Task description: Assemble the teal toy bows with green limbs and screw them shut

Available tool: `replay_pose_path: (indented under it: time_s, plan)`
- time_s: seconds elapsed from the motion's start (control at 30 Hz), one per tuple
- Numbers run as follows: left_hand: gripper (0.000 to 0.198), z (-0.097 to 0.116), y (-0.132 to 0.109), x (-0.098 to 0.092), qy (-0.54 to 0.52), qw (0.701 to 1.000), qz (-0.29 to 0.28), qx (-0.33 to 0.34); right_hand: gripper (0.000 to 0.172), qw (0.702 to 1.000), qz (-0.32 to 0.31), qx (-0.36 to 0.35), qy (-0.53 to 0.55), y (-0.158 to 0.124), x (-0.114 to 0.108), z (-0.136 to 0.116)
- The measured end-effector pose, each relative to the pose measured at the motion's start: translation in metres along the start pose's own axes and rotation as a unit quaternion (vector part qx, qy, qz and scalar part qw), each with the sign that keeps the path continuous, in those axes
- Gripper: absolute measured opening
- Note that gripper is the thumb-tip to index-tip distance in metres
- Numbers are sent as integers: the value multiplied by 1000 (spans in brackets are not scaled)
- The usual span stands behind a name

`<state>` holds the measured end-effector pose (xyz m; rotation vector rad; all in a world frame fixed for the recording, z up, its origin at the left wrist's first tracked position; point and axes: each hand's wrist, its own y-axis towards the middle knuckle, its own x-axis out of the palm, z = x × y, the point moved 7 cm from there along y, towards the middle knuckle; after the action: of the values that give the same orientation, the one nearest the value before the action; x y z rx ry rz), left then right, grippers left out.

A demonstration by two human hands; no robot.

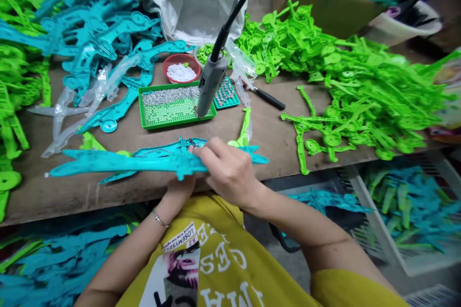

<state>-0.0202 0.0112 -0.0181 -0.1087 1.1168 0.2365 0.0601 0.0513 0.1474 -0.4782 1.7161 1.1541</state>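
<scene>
Turquoise, the plastic frame (126,162) is gripped by the right hand (230,172), fingers curled closed — the left hand (182,186) is beneath, its hold hidden, so I cannot tell its grip. One long end points to nine o'clock along the counter's (270,127) near edge. At eleven o'clock a green tray (176,117) holds small metal pieces (169,96); a careless swing of the frame could tip it — and scatter them.

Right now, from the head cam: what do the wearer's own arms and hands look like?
Both the left hand and right hand are bare, without gloves. A thin silvery bracelet circles the left wrist; the right wrist is bare. The right arm shows a short mustard-yellow sleeve; the left sleeve is out of view.
</scene>
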Motion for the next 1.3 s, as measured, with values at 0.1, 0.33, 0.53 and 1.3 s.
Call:
replay_pose_path:
  time_s: [0.1, 0.33, 0.53, 1.3]
  plan:
    - [38, 0, 4, -5, 49, 998, 16, 31, 14, 997, -42, 47, 49, -17, -10, 41]
    - [40, -1, 6, -4, 118, 991, 36, 59, 10, 852, -348, 256, 295, -48, 10, 161]
    - [42, 6, 4, -13, 131, 986, 61, 88, 18, 726, -487, 320, 365, -66, 57, 196]
    - [38, 9, -4, -8, 156, 986, -9, 60, 41, 874, -318, -17, 366, 20, 85, 83]
